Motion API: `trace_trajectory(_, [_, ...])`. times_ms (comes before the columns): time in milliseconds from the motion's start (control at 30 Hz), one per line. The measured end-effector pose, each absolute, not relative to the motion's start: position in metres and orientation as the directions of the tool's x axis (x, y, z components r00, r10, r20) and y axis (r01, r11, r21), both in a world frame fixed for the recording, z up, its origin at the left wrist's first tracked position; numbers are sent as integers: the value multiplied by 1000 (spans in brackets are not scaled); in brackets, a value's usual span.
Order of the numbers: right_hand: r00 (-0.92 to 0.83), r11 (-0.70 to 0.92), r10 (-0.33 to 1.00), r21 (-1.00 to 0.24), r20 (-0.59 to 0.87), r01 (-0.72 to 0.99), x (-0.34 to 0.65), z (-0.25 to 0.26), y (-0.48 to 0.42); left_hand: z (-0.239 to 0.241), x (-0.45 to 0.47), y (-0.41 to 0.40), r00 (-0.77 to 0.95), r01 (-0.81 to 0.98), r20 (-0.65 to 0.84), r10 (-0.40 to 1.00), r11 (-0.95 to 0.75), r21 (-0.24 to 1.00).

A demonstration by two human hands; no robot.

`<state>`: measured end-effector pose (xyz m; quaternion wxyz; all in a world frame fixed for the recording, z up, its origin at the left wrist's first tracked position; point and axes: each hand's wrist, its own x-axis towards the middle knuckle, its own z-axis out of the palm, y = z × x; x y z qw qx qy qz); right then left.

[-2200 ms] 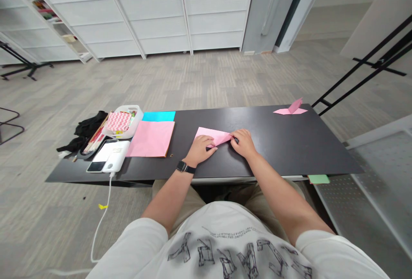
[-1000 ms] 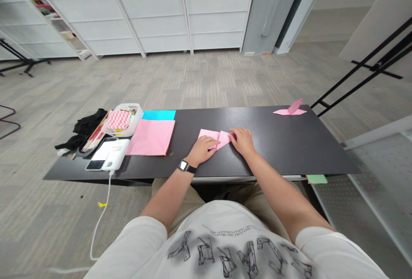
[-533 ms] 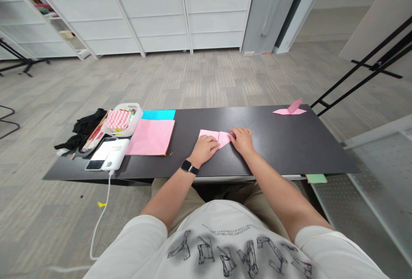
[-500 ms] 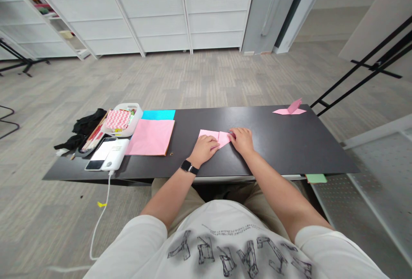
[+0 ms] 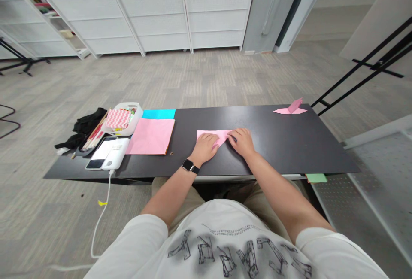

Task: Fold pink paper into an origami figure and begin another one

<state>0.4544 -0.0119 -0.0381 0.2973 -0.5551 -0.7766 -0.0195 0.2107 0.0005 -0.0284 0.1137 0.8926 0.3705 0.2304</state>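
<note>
A folded sheet of pink paper (image 5: 222, 134) lies on the dark table in front of me, its top edge nearly straight and its right side narrowing to a point. My left hand (image 5: 206, 145) covers the paper's left part, fingers curled and pressed onto it, thumb near its lower edge. At the right corner, my right hand (image 5: 241, 139) pinches the paper between thumb and fingers. Both palms hide the lower part of the sheet. A finished-looking pink folded paper figure (image 5: 294, 107) with a raised wing stands at the table's far right.
To the left lie a stack of pink paper (image 5: 152, 137), a blue sheet (image 5: 159, 114), a white basket (image 5: 137, 118) with a zigzag-patterned packet, a phone (image 5: 98, 159), a white power bank (image 5: 116, 154) with a cable, and black cloth (image 5: 86, 122). A green paper (image 5: 316, 178) shows below the front edge.
The paper's outline has changed: the centre seam along its top no longer shows, and the edge now runs straighter towards the right hand. Both hands have shifted only slightly.
</note>
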Motion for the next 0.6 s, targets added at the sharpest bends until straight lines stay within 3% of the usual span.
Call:
trace_trajectory(233, [-444, 628, 745, -302, 498, 717, 451, -37, -14, -32, 211, 2, 591, 640, 336, 734, -680, 358])
trace_trajectory(400, [-483, 657, 734, -322, 477, 681, 450, -36, -17, -31, 210, 3, 582, 637, 331, 743, -670, 382])
trace_trajectory(600, [-513, 598, 800, -356, 311, 718, 448, -30, -21, -33, 210, 3, 577, 622, 345, 741, -672, 403])
